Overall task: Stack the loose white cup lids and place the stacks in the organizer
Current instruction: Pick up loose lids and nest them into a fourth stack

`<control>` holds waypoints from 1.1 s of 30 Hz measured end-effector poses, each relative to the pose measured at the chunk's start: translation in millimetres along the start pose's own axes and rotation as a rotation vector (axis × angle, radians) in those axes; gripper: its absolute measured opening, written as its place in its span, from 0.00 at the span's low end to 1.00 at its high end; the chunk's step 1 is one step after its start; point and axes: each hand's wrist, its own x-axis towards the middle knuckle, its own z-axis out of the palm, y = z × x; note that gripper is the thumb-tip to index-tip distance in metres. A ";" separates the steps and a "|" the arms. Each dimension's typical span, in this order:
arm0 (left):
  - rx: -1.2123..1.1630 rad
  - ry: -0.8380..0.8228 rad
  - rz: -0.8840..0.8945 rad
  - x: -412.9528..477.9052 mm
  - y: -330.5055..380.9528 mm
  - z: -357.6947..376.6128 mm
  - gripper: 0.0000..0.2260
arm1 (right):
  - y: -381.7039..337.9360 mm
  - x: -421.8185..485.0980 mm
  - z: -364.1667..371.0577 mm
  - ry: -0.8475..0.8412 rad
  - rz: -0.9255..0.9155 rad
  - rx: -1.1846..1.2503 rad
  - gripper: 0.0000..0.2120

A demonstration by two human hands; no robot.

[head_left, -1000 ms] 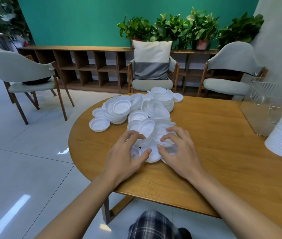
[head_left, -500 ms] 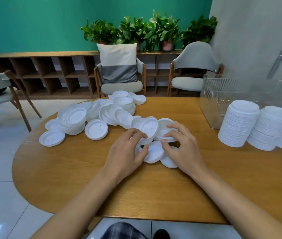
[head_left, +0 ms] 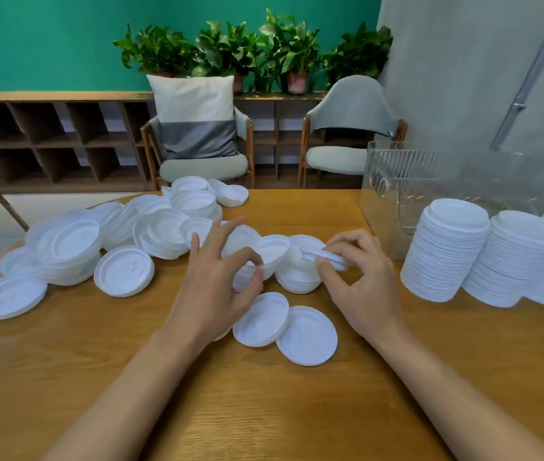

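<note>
Setting: a person's bare hands work over a light wooden desk point(head_left: 264, 410).
Left hand: the left hand point(head_left: 210, 287) pinches the rim of an upturned white plastic cup lid point(head_left: 274, 249) between thumb and forefinger, with the other fingers fanned upward.
Right hand: the right hand point(head_left: 360, 284) grips a tilted white lid point(head_left: 325, 256) by its edge, just above a short lid stack point(head_left: 297, 277).
Loose lids: a jumbled white pile point(head_left: 131, 234) covers the desk's left side.
Finished stacks: tall white lid stacks point(head_left: 447, 254) stand at the right, outside the clear plastic organizer point(head_left: 403, 194).
Risk: the tilted lid would likely seat crooked unless levelled, and could tip the short stack. A passing forearm might topple the tall stacks.
</note>
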 end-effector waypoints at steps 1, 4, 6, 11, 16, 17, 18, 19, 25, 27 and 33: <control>-0.028 0.010 0.007 1.2 0.3 -1.5 0.04 | -2.4 2.6 0.1 0.008 0.010 0.029 0.01; -0.120 0.062 0.057 8.6 7.2 -5.3 0.08 | -10.0 8.9 1.1 -0.002 0.039 0.108 0.04; -0.176 0.038 0.090 15.5 15.0 -5.6 0.11 | -12.8 11.3 3.7 -0.018 0.046 0.150 0.04; -0.389 -0.009 -0.010 19.4 24.7 -3.3 0.20 | -19.0 9.3 2.7 -0.057 0.135 0.369 0.06; -0.553 0.041 -0.067 17.8 29.2 -2.1 0.19 | -25.3 10.7 -2.5 -0.099 0.249 0.608 0.14; -0.594 0.038 -0.091 17.5 29.7 -2.1 0.18 | -23.9 11.7 -2.4 -0.101 0.280 0.656 0.16; -0.638 0.026 -0.120 16.3 30.4 -2.2 0.17 | -22.9 12.0 -2.4 -0.103 0.305 0.691 0.18; -0.669 0.019 -0.145 15.1 31.8 -1.9 0.16 | -22.1 11.5 -2.9 -0.109 0.315 0.711 0.20; -0.616 0.081 -0.161 10.8 35.6 1.0 0.13 | -15.0 0.4 -13.7 -0.330 0.072 0.305 0.34; -0.574 0.067 -0.170 10.3 35.0 0.6 0.13 | -12.9 -1.2 -15.1 -0.345 -0.005 0.143 0.37; -0.376 0.050 -0.019 6.5 39.6 5.2 0.17 | -6.9 -5.5 -22.4 -0.317 -0.047 -0.008 0.38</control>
